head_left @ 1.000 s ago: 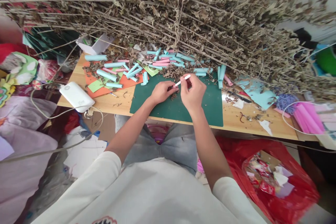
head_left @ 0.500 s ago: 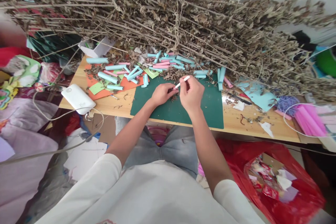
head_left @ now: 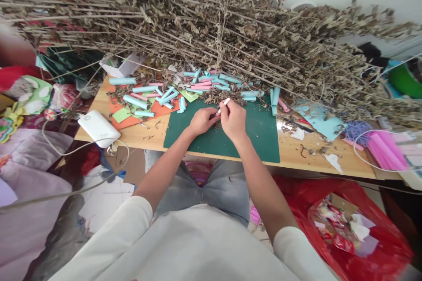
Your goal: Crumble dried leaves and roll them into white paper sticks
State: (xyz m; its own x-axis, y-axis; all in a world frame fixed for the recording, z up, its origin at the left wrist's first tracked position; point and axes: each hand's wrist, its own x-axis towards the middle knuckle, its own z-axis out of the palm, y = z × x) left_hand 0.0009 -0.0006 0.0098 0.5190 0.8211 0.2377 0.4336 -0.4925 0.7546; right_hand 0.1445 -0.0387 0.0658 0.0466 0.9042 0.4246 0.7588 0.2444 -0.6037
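My right hand (head_left: 233, 119) is closed around a slim white pen-like stick (head_left: 227, 102), which slants down to the left. Its lower end meets the fingertips of my left hand (head_left: 201, 121). Those fingers are pinched on a small pink paper roll (head_left: 218, 113), mostly hidden between the hands. Both hands are over a dark green cutting mat (head_left: 257, 136), with crumbs of dried leaf below them. Beyond the mat lie several rolled paper tubes, light blue (head_left: 135, 102) and pink (head_left: 201, 87).
A heap of dried leafy stalks (head_left: 198, 30) covers the back of the wooden table (head_left: 148, 134). On the left sits a white power bank (head_left: 99, 128) with a cable. Blue paper (head_left: 321, 118) and blue yarn (head_left: 357, 132) lie right. A red bag of scraps (head_left: 296, 202) stands below.
My right hand has moved left and slightly down, closer to my left hand. The white stick has come down with it, its end now at the left fingertips.
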